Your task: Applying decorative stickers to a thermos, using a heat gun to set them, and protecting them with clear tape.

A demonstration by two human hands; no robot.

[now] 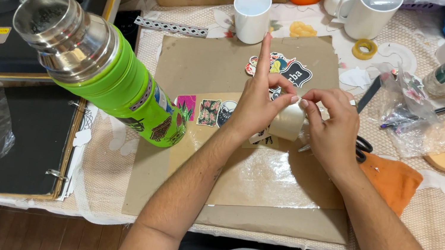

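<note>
A roll of clear tape (288, 120) is held above the middle of the table, over a brown cardboard sheet (197, 60). It's steadied by the left hand (256, 103), thumb and fingers pinched on the roll with the index finger stuck straight up. The tape's loose end looks to be picked at by the right hand (333, 128), fingertips pressed together at the roll's edge. Probably best if the end is lifted slowly with a nail and the roll kept still, so the tape isn't split. Stickers (210, 111) are laid out just left of the hands, and a green flask (105, 72) is stood toward the table's left edge. Scissors (362, 147) are partly hidden behind the right hand.
</note>
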